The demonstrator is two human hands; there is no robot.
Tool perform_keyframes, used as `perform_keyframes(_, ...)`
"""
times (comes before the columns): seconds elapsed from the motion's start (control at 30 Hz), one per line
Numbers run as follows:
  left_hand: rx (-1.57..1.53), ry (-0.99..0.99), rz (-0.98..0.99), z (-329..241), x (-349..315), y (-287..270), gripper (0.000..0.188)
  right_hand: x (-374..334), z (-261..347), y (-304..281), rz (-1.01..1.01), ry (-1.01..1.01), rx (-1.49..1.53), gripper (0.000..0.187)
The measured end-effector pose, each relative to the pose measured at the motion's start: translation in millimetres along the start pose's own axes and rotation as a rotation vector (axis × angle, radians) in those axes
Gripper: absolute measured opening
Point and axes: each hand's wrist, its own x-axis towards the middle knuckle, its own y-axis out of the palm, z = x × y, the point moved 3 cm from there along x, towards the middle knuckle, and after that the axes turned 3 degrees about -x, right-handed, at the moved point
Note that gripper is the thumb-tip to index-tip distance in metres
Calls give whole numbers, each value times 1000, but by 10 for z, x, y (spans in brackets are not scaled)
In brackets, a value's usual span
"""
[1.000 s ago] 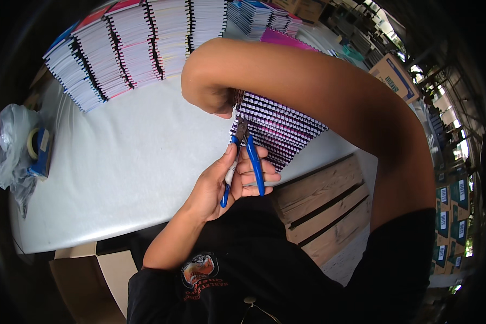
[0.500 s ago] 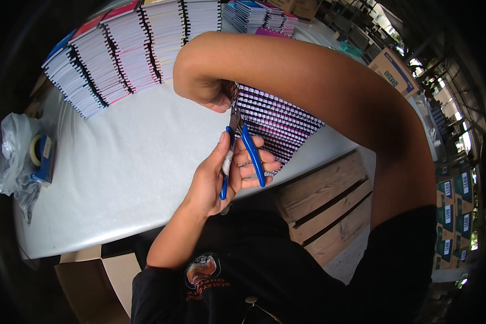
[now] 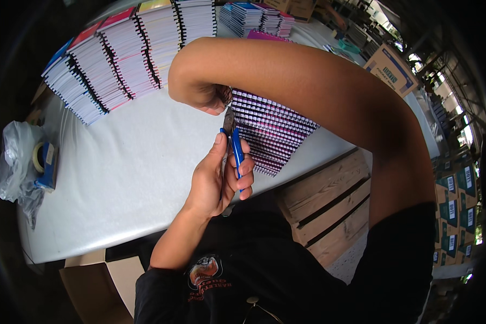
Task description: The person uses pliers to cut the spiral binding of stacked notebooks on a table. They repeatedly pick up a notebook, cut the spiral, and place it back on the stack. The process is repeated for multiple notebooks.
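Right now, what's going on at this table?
A person's left hand is closed around blue-handled pliers, their tip up at the left end of a pile of spiral-bound notebooks with purple showing. The right arm reaches over the pile, and the right hand bends down at that same end; its exact grip is hidden. Taller stacks of bound notebooks stand at the back left; a clear plastic bag lies at the left edge.

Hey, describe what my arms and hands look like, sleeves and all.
Short black sleeves leave both forearms bare. The left hand and right hand show no gloves, and no watch is visible. The black shirt carries an orange chest print.
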Motion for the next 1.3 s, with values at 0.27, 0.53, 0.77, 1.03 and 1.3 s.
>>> perform_keyframes(0.27, 82, 15, -23, -6, 14, 87, 59, 26, -26, -16, -40, 37, -44, 33)
perform_keyframes(0.53, 39, -8, 15, -30, 12, -38, 59, -31, -13, -11, -57, 53, 12, 24)
perform_keyframes(0.77, -62, 11, 117, -38, 17, -33, 56, -14, -38, -8, -75, 88, 40, 21)
perform_keyframes(1.03, 46, -9, 105, -48, 18, 163, 60, -194, -87, -87, 104, 160, 175, 35)
perform_keyframes(1.3, -118, -18, 140, -57, 62, 77, 55, -279, -200, 14, -136, 106, 89, 34)
